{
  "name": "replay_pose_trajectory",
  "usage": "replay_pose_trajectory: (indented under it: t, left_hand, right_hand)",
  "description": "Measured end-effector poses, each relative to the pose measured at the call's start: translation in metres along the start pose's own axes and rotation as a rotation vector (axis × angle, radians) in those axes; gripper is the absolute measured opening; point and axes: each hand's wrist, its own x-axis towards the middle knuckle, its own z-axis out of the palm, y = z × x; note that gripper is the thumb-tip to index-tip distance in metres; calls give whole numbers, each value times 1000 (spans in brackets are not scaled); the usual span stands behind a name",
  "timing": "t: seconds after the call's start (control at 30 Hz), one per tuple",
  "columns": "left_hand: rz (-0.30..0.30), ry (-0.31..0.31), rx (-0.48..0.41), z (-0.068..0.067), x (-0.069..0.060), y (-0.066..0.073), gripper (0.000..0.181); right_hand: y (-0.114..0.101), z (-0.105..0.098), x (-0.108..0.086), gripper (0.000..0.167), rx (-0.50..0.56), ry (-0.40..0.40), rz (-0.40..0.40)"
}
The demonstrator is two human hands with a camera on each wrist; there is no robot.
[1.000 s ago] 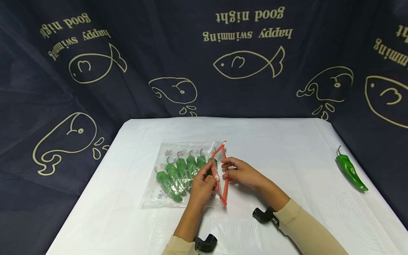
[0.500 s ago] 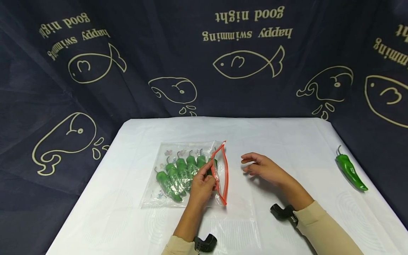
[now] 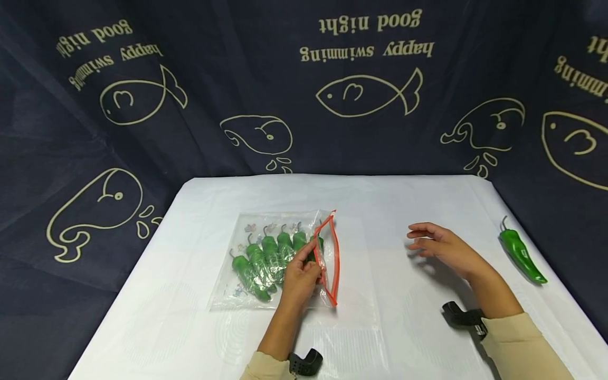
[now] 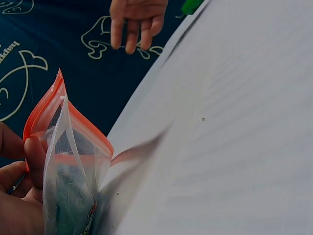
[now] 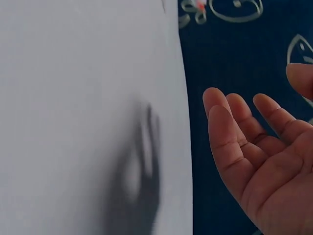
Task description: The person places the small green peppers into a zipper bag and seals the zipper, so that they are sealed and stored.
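Note:
A clear zip bag (image 3: 223, 295) with a red-edged mouth lies on the table, its mouth spread apart toward the right. Several green peppers (image 3: 256, 258) sit side by side inside it. My left hand (image 3: 300, 277) pinches the near edge of the mouth between thumb and fingers; in the left wrist view the thumb and fingers (image 4: 35, 156) grip the red strip (image 4: 44, 110). My right hand (image 3: 439, 245) hovers over the table right of the bag, fingers relaxed and holding nothing. One more green pepper (image 3: 521, 256) lies beyond it near the right edge.
The white-covered table (image 3: 380, 200) ends at a dark blue cloth (image 3: 370, 142) printed with fish and whales, which rises behind and at the sides. Black wrist cameras (image 3: 306, 362) are strapped to both forearms.
The right hand has let go of the bag's red edge and moved right, toward the lone pepper. My left hand keeps its hold, and the bag stays where it was.

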Motion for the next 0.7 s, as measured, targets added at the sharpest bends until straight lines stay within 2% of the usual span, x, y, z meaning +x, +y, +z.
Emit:
replay_pose_trajectory:
  t: [0.17,0.27,0.47,0.7]
  left_hand:
    - [-5,-7,3,-1,0,0,65]
    - [-17,1,11,-2,0,0,64]
    - [-21,-2,5,-2,1,-1,64]
    - [-4,5,6,-2,0,-1,65]
  right_hand:
    - [7,-28,-17,31,19,57,-77]
    - [11,-46,-25,30,18,92,-104]
    - [17,-78,-40,34,-92,197,-75]
    - [27,-111,-62,39,-115,236,-50]
